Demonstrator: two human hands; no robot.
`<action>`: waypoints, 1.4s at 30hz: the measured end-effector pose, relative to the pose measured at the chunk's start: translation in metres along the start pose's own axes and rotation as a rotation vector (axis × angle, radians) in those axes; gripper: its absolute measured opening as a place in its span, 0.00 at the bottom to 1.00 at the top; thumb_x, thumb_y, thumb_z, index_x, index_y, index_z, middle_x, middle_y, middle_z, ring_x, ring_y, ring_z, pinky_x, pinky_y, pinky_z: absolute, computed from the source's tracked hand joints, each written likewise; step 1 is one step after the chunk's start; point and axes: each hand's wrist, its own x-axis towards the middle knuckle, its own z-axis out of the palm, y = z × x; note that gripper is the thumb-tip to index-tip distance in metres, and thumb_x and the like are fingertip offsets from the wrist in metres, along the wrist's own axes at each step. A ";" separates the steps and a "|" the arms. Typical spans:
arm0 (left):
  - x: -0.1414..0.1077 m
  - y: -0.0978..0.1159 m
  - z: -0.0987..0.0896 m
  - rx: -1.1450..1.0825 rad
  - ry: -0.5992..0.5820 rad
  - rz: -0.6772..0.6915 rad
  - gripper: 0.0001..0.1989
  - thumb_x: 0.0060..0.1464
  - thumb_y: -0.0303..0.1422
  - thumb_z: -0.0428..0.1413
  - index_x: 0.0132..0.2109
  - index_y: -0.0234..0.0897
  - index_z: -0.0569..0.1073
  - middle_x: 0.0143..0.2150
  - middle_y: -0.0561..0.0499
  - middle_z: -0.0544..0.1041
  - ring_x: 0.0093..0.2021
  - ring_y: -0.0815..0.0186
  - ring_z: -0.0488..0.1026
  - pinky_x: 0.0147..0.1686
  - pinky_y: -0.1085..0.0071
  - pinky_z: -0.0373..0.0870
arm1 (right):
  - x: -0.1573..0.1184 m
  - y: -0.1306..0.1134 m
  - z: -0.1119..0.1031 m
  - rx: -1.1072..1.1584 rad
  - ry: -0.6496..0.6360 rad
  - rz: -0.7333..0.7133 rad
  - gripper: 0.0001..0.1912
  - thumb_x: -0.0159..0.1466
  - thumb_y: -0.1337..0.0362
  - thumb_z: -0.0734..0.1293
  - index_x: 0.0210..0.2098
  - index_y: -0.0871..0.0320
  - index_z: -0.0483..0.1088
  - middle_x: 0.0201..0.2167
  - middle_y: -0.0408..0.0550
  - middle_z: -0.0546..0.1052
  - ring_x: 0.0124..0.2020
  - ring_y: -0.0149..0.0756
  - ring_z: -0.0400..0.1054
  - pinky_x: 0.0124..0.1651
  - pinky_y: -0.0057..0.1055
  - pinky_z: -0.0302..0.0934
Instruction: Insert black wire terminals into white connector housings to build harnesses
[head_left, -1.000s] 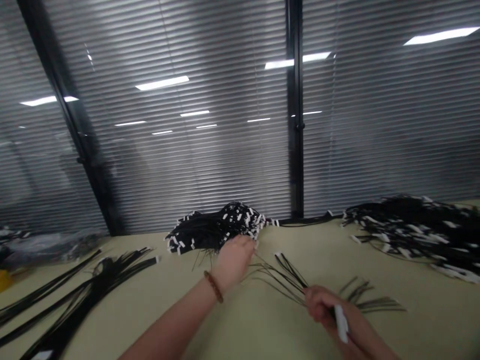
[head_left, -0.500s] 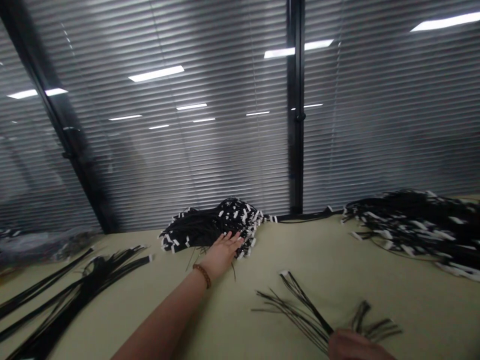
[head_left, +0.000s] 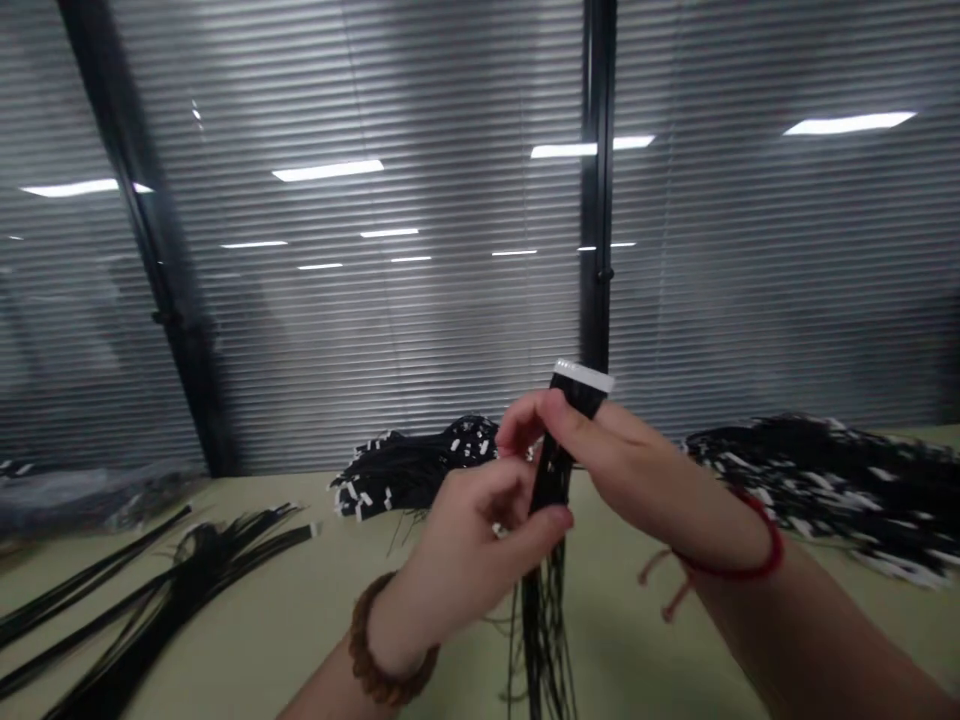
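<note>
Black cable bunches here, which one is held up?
The bunch between the left hand and right hand, white connector uppermost; the other bunches lie on the table.

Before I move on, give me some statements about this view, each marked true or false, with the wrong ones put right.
1. The left hand and the right hand both hold the black cable bundle. True.
2. The right hand is lower on the bundle than the left hand. False: it is higher.
3. Thin wires hang below the left hand. True.
4. Nothing shows above the right hand's thumb. False: the bundle's white end piece does.
5. A red cord circles the right wrist. True.
6. The left wrist is bare. False: it wears a brown bracelet.
</note>
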 end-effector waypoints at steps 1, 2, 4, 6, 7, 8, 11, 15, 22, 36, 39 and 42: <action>-0.001 0.002 -0.008 0.086 0.059 0.014 0.06 0.54 0.32 0.54 0.31 0.34 0.72 0.25 0.53 0.74 0.25 0.68 0.69 0.26 0.73 0.64 | 0.005 -0.001 0.002 -0.019 -0.018 -0.021 0.20 0.65 0.51 0.58 0.31 0.61 0.69 0.28 0.46 0.71 0.32 0.30 0.65 0.37 0.26 0.59; -0.003 0.004 -0.016 0.181 0.090 0.030 0.07 0.55 0.32 0.53 0.31 0.35 0.72 0.24 0.54 0.73 0.24 0.68 0.68 0.25 0.74 0.62 | 0.008 0.002 0.004 -0.030 -0.026 -0.041 0.20 0.64 0.51 0.59 0.30 0.61 0.69 0.27 0.45 0.70 0.30 0.30 0.64 0.34 0.25 0.59; -0.007 0.005 -0.030 0.356 0.093 0.053 0.08 0.56 0.31 0.52 0.31 0.37 0.73 0.23 0.55 0.73 0.24 0.69 0.68 0.25 0.74 0.61 | 0.013 0.013 0.008 -0.034 -0.026 -0.069 0.20 0.63 0.49 0.59 0.31 0.61 0.68 0.26 0.44 0.70 0.27 0.29 0.64 0.31 0.25 0.60; -0.008 0.002 -0.041 0.500 0.089 0.076 0.09 0.57 0.30 0.51 0.30 0.38 0.73 0.24 0.55 0.73 0.25 0.69 0.68 0.26 0.74 0.60 | 0.016 0.029 0.011 -0.038 -0.016 -0.080 0.20 0.63 0.49 0.59 0.32 0.61 0.68 0.26 0.44 0.71 0.27 0.29 0.65 0.30 0.25 0.61; -0.008 -0.001 -0.046 0.555 0.091 0.079 0.09 0.57 0.29 0.50 0.31 0.38 0.73 0.25 0.55 0.74 0.25 0.69 0.69 0.27 0.74 0.60 | 0.019 0.037 0.012 -0.044 -0.006 -0.080 0.20 0.64 0.49 0.59 0.33 0.62 0.68 0.27 0.45 0.71 0.28 0.29 0.66 0.31 0.25 0.61; -0.007 -0.005 -0.050 0.595 0.096 0.078 0.10 0.57 0.29 0.50 0.31 0.38 0.73 0.25 0.55 0.74 0.26 0.69 0.69 0.27 0.74 0.61 | 0.021 0.044 0.011 -0.053 0.006 -0.074 0.20 0.64 0.50 0.59 0.34 0.62 0.68 0.27 0.45 0.72 0.28 0.29 0.67 0.31 0.26 0.61; 0.001 -0.021 -0.059 0.638 0.132 0.051 0.10 0.58 0.27 0.48 0.32 0.37 0.71 0.26 0.54 0.75 0.27 0.68 0.70 0.29 0.74 0.62 | 0.027 0.060 0.005 -0.084 0.013 -0.024 0.18 0.65 0.53 0.59 0.35 0.63 0.68 0.23 0.42 0.70 0.25 0.27 0.65 0.29 0.26 0.60; 0.009 -0.038 -0.067 0.665 0.185 0.017 0.09 0.57 0.26 0.47 0.32 0.37 0.70 0.25 0.53 0.72 0.28 0.65 0.69 0.29 0.71 0.61 | 0.026 0.068 -0.010 -0.054 -0.114 0.061 0.14 0.63 0.57 0.64 0.29 0.64 0.68 0.19 0.38 0.67 0.20 0.24 0.62 0.25 0.24 0.59; 0.015 -0.060 -0.059 0.703 0.197 -0.001 0.07 0.57 0.27 0.47 0.32 0.37 0.68 0.29 0.50 0.70 0.30 0.60 0.66 0.33 0.64 0.59 | 0.020 0.061 -0.018 0.242 -0.141 0.064 0.12 0.57 0.62 0.69 0.37 0.62 0.69 0.29 0.45 0.75 0.29 0.25 0.69 0.28 0.20 0.62; 0.009 -0.053 -0.039 0.178 -0.291 -0.104 0.04 0.52 0.30 0.57 0.36 0.35 0.71 0.31 0.51 0.76 0.32 0.66 0.73 0.32 0.71 0.71 | 0.027 0.060 -0.005 0.387 0.270 -0.094 0.10 0.52 0.63 0.72 0.31 0.62 0.72 0.27 0.48 0.76 0.28 0.29 0.70 0.30 0.23 0.66; 0.010 -0.057 -0.033 0.125 -0.402 -0.149 0.09 0.49 0.30 0.59 0.40 0.34 0.71 0.34 0.48 0.77 0.34 0.64 0.74 0.34 0.70 0.71 | 0.029 0.058 -0.003 0.452 0.437 -0.217 0.08 0.53 0.63 0.71 0.32 0.59 0.70 0.28 0.43 0.75 0.30 0.27 0.71 0.33 0.22 0.65; 0.010 -0.061 -0.034 0.116 -0.459 -0.175 0.14 0.48 0.31 0.60 0.43 0.33 0.71 0.34 0.48 0.77 0.32 0.65 0.73 0.32 0.70 0.70 | 0.027 0.054 -0.009 0.483 0.602 -0.327 0.06 0.54 0.64 0.69 0.31 0.56 0.68 0.28 0.39 0.74 0.31 0.25 0.70 0.32 0.20 0.64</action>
